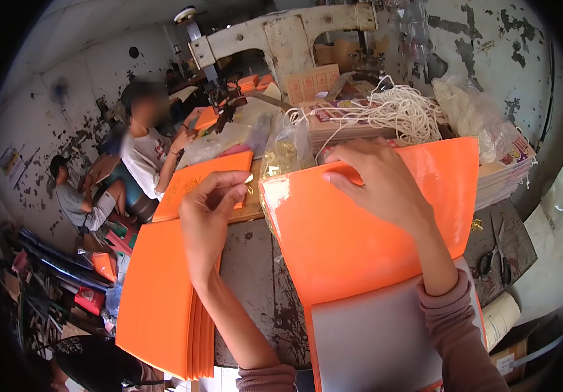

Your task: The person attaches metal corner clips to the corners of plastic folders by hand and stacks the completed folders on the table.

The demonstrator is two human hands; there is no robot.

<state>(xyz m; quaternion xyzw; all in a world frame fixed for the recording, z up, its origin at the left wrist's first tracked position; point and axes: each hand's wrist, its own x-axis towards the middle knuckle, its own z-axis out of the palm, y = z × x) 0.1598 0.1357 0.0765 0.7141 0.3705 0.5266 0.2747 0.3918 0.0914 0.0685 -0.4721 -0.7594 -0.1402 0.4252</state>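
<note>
The left hand (pixel 204 222) is pinching a small gold metal fitting (pixel 250 187) between thumb and forefinger, just left of the far-left corner of an orange folder (pixel 366 238) lying open at the table's (pixel 249 261) near edge. The curled right hand (pixel 386 186) is covering part of the upturned cover's long far edge, running left to right; whether its fingers are gripping, I cannot tell.

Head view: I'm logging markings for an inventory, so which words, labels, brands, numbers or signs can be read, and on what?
None reads with certainty.
Orange folder behind the left hand: emblem, too small.
Upright cardboard: red print, too small.
Printed stack at right: too blurred.
Black cap: pale lettering, too blurred.
White label, lower right: too small.
</note>
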